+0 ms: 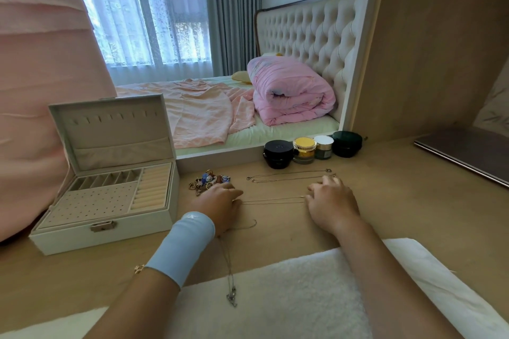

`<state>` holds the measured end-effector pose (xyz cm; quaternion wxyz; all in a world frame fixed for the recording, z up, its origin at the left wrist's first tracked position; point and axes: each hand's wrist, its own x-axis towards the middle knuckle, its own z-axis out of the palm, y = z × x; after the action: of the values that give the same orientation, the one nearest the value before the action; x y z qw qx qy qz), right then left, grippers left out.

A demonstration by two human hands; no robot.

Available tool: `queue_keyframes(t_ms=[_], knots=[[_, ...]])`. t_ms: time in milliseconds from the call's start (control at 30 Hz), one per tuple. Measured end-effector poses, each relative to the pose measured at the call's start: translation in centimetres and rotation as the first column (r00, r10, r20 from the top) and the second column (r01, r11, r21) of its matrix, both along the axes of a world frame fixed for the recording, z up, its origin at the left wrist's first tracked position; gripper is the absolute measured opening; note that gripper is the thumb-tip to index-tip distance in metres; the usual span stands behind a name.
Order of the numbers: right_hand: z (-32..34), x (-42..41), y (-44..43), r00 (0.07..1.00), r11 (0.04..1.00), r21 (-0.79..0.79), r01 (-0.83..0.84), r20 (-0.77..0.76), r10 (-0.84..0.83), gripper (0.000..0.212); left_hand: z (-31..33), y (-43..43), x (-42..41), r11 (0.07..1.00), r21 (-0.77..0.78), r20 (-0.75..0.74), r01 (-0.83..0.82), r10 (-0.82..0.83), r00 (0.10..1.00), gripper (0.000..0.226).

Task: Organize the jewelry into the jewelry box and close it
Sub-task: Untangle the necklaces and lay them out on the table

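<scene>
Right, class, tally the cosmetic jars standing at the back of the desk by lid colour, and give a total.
Black lid: 1
Yellow lid: 1
White lid: 1
Dark green lid: 1
Total: 4

A home bedroom. A bed (220,129) has a cream tufted headboard (311,36) at its head and a rolled pink quilt (292,91) on it. Behind the bed is a curtained window (143,8). In front of the bed, cosmetic jars (303,150) and an open jewelry box (132,228) stand on a wooden surface (385,201).
</scene>
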<state>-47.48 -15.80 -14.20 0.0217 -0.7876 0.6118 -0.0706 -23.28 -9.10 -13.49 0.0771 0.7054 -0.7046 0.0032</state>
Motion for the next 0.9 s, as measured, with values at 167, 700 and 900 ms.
queue_keyframes(t_ms=[167,700,900], knots=[[-0.4,0.5,1.8,0.988,0.932,0.336,-0.135,-0.020,0.151,0.067,-0.1,1.1,-1.5,0.966,0.255,-0.052,0.036,-0.024,0.998,0.059],[-1.5,-2.8,-2.4,1.000,0.955,0.297,-0.017,-0.010,0.021,0.085,-1.3,-3.4,-5.5,0.918,0.394,-0.050,0.051,-0.034,0.998,0.077],[-1.9,-3.0,-3.4,1.000,0.962,0.273,-0.017,0.009,0.015,0.084,-1.8,-4.6,-5.4,0.923,0.379,-0.062,0.063,-0.043,0.997,0.075]])
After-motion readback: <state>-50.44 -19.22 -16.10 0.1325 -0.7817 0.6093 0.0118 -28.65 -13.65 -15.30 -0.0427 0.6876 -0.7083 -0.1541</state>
